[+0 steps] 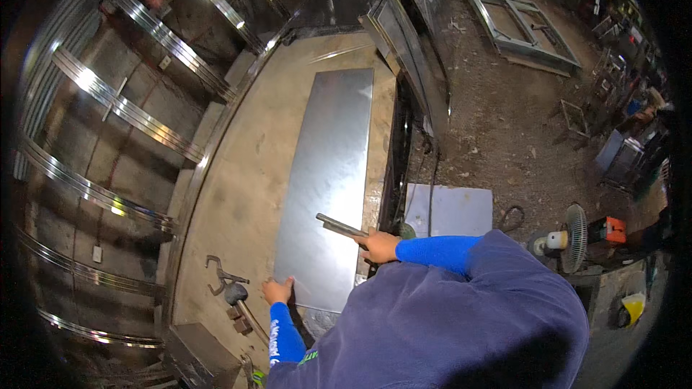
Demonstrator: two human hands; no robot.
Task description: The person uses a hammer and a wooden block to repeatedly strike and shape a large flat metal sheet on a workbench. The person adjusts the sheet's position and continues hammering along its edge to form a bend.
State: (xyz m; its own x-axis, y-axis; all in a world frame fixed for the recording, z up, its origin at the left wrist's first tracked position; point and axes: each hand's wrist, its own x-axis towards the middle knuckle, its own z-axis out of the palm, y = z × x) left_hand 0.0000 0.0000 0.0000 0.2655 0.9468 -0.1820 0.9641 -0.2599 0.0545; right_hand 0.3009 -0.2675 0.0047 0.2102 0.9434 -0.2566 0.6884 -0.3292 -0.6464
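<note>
A long flat sheet of shiny metal (324, 166) lies lengthwise on the tan tabletop (238, 151) in front of me. My right hand (380, 246) is closed round one end of a narrow dark metal bar (339, 225), which reaches left over the sheet near its right edge. Whether the bar touches the sheet I cannot tell. At the sheet's near left edge rests my left hand (277, 290), thumb spread from the fingers. Left of it lie a mallet (236, 293) with a dark head and a metal clamp (220, 274).
Shiny metal rails (126, 104) line the left side. Folded metal panels (407, 43) stand at the table's far right. On the ground are a rectangular metal frame (522, 25) and a pale board (450, 209). A fan (575, 238) stands at right beside an orange-fronted box (609, 230).
</note>
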